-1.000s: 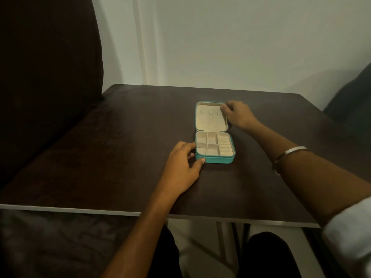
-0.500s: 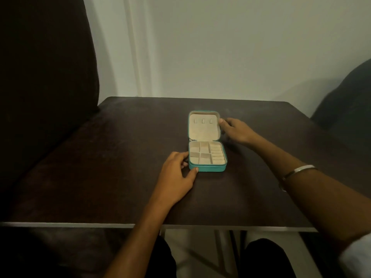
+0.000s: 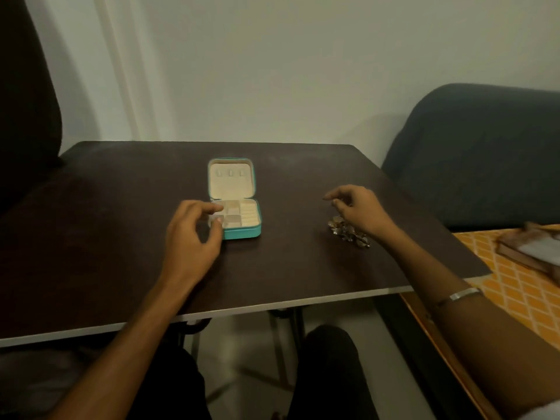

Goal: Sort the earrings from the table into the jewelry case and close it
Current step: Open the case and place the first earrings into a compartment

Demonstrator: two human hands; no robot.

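Note:
A small teal jewelry case (image 3: 246, 234) lies open on the dark table (image 3: 121, 237), its cream lid (image 3: 229, 178) folded flat away from me and its cream compartments showing nothing inside. My left hand (image 3: 191, 237) is at the case's front left corner, fingers loosely curled, thumb and fingertip over the left edge; actual contact is unclear. A small pile of gold and silver earrings (image 3: 348, 232) lies on the table to the right of the case. My right hand (image 3: 360, 212) hovers just above and behind that pile, fingers loosely curled and pointing left, nothing visible between them.
A dark blue sofa (image 3: 472, 153) stands right of the table. Below it a yellow patterned cloth (image 3: 515, 292) carries a wooden tray (image 3: 527, 253). A dark chair back (image 3: 27, 116) rises at the left. The table's pale front edge (image 3: 212, 313) runs near my knees.
My right hand has let go of the case lid and moved right, over the earring pile. My left hand stays at the case's left front corner. The view has swung right.

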